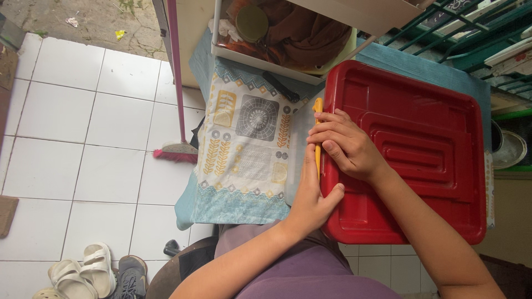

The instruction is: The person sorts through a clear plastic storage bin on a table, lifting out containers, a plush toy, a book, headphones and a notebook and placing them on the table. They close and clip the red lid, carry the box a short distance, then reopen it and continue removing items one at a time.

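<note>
A big red plastic lid [421, 138] covers a storage box on a table. A yellow latch [317, 105] runs along the lid's left edge. My right hand [346, 145] rests on the lid's left rim, fingers curled over the yellow latch. My left hand [310, 196] presses against the same edge from below, with the thumb lying on the red lid and the fingers hidden along the box's side.
A patterned cloth [249, 144] over a teal one [221, 207] covers the table left of the box. A white bin [277, 33] with brown fabric sits behind. A pink broom [176, 83] leans on white floor tiles; sandals [88, 271] lie at lower left.
</note>
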`<state>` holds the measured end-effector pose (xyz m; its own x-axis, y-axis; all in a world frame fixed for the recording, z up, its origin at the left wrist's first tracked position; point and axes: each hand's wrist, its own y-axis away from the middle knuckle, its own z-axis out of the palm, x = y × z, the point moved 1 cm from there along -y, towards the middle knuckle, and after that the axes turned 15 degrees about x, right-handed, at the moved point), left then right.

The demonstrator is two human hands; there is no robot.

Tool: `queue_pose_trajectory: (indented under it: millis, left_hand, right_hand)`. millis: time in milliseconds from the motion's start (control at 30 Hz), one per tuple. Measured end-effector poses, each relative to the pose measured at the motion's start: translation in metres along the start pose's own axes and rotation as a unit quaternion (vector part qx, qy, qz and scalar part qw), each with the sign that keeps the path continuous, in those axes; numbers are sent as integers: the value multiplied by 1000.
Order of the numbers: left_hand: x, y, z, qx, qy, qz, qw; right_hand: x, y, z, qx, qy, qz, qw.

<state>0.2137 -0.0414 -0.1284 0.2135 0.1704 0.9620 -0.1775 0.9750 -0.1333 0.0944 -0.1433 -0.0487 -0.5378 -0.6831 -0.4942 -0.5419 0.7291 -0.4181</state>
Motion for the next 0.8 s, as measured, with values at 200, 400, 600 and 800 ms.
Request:
queue_pose_trajectory:
  millis: [200, 400, 600, 800]
  left_hand:
    - [1, 1, -1, -16, 0, -17, 1000]
    - [4, -4, 0, -31, -65, 67, 995]
    - [4, -6, -1, -51, -86, 73, 992]
    - [10, -4, 0, -46, -95, 71, 992]
  right_hand:
    - [1, 2, 1, 4, 0, -1, 1000]
    - [8, 5, 1, 53, -38, 17, 998]
    - [9, 5, 0, 61, -54, 10, 997]
    - [0, 11, -18, 70, -47, 2, 996]
